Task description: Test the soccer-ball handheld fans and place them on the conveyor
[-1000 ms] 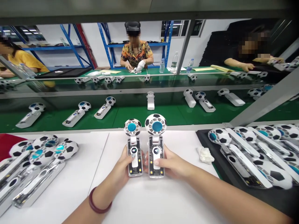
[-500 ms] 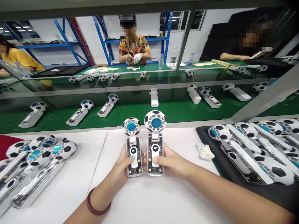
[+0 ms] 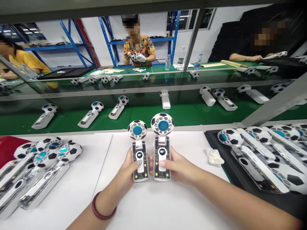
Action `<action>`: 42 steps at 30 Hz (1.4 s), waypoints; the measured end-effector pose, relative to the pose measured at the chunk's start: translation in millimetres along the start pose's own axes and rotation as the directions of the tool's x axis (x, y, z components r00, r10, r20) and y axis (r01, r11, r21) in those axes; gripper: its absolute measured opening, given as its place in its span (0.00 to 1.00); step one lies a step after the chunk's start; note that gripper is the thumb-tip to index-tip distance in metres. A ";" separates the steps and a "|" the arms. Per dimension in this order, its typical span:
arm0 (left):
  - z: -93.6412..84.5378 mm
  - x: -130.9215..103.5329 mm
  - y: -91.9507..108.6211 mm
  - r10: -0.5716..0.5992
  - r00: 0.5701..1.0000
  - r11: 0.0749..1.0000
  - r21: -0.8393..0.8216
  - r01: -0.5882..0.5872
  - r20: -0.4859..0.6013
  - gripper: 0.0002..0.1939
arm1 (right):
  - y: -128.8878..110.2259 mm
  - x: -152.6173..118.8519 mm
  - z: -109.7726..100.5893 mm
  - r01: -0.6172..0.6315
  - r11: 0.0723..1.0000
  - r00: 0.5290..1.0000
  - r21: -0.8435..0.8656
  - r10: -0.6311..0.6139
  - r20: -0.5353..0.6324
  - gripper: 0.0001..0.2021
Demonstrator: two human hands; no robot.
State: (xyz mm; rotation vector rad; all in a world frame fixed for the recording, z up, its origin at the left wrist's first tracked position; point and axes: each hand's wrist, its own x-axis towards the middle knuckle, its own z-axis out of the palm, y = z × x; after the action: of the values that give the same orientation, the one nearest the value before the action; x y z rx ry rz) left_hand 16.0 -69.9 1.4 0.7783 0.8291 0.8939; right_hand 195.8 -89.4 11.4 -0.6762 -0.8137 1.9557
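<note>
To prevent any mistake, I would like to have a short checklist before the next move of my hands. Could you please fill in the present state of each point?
1. Left hand has a grip on the left fan: ok.
2. Right hand has a grip on the right fan: ok.
3. A hand is free: not ok, each holds a fan.
4. Left display and right display both read 100: ok.
5. Fans running: cannot tell.
6. White wad is away from the hands: ok, it lies beside the black tray.
</note>
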 end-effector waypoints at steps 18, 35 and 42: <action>-2.7 -0.1 -3.6 -0.016 1.000 0.997 0.074 0.015 0.014 0.25 | -5.7 -2.2 6.8 -0.068 0.994 0.997 -0.087 0.066 -0.027 0.26; -3.3 -2.1 0.1 -0.009 0.999 0.994 0.107 0.005 0.043 0.22 | -1.7 -0.8 -1.2 -0.065 0.996 0.998 -0.053 0.063 -0.029 0.23; -3.8 -1.5 -1.0 0.021 0.999 0.996 0.090 -0.025 0.040 0.22 | -2.5 -0.6 1.4 -0.066 0.996 0.998 -0.066 0.064 -0.025 0.27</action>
State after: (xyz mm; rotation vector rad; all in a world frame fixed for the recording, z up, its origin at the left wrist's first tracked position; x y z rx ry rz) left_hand 12.5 -70.8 -0.8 0.8831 0.8321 0.8639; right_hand 196.4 -89.3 14.3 -0.7725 -0.8557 1.9821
